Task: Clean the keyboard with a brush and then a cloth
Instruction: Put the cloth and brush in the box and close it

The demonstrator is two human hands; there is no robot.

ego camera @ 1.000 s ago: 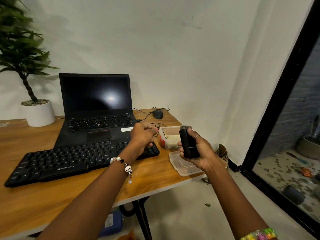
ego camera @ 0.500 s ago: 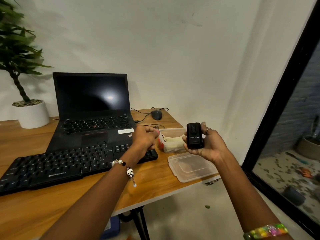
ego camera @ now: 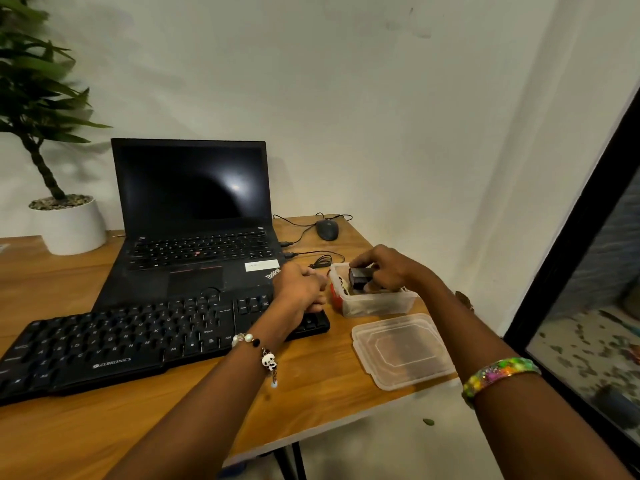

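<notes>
right hand (ego camera: pixel 388 268) grips black blocky brush (ego camera: pixel 360 278) inside clear plastic tub (ego camera: pixel 374 303), bristles hidden | left hand (ego camera: pixel 301 287) curled, grip unclear, over black keyboard (ego camera: pixel 138 337) right end | cloth unclear

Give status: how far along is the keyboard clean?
Brushing looks done: the right hand is setting the small black brush into the clear plastic box, lid off beside it. Left hand rests on the black keyboard. Cloth wipe remains; no cloth clearly visible.
</notes>
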